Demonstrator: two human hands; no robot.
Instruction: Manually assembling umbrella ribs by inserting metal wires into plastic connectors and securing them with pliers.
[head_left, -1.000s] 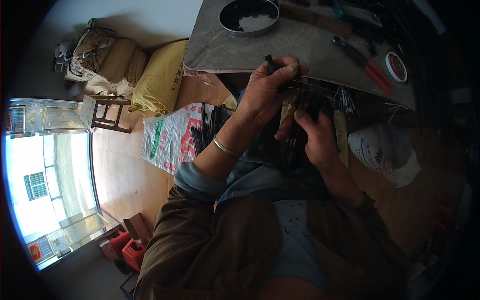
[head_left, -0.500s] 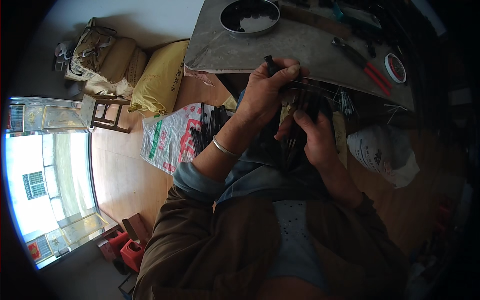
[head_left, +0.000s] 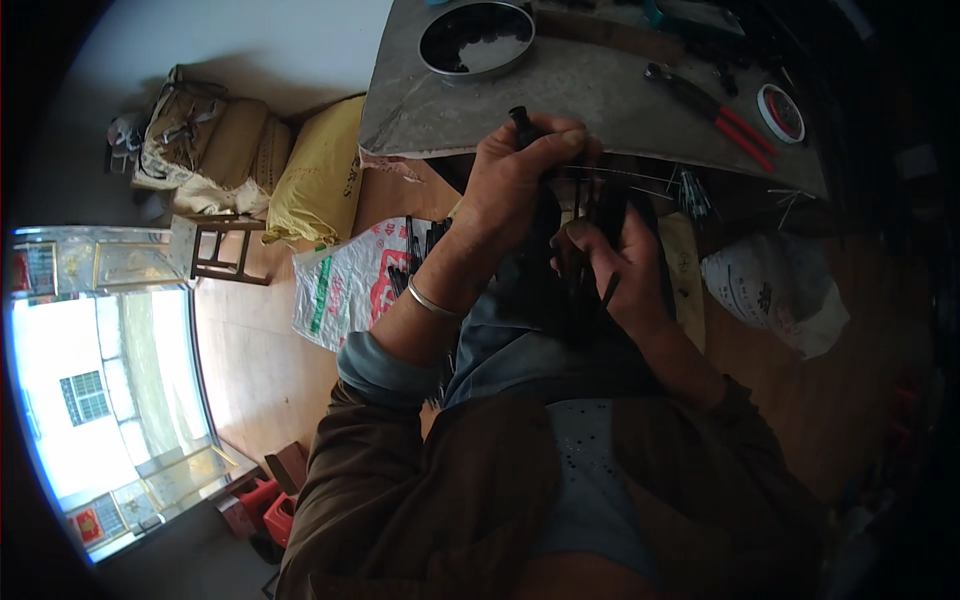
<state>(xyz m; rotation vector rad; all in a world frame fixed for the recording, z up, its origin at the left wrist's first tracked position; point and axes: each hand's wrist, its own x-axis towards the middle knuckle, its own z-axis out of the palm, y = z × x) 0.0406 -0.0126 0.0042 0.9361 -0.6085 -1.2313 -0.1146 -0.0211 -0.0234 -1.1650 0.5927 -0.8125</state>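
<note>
In the head view, the left hand (head_left: pixel 530 165) is gripping a black knobbed piece (head_left: pixel 518 116), its thumb and fingers closing round it just before the table (head_left: pixel 570 115) edge, with the knob sticking out past the fist. Thin wires (head_left: pixel 645 175) are running rightward from beside that grip. The right hand (head_left: pixel 622 265) is curling over dark slender rods (head_left: pixel 578 200) above the lap; the thumb is pressing inward, but shadow is hiding how tightly the fingers are closing. Work appears to be under way: both hands are occupied, and neither the knobbed piece nor these rods are lying set aside. More black rods (head_left: pixel 433 238) are resting on a white printed sack (head_left: pixel 340 285), finished or waiting, one cannot tell. Dark pieces (head_left: pixel 452 45) are covering part of a round dish (head_left: pixel 478 75), suggesting that supplies are remaining.
</note>
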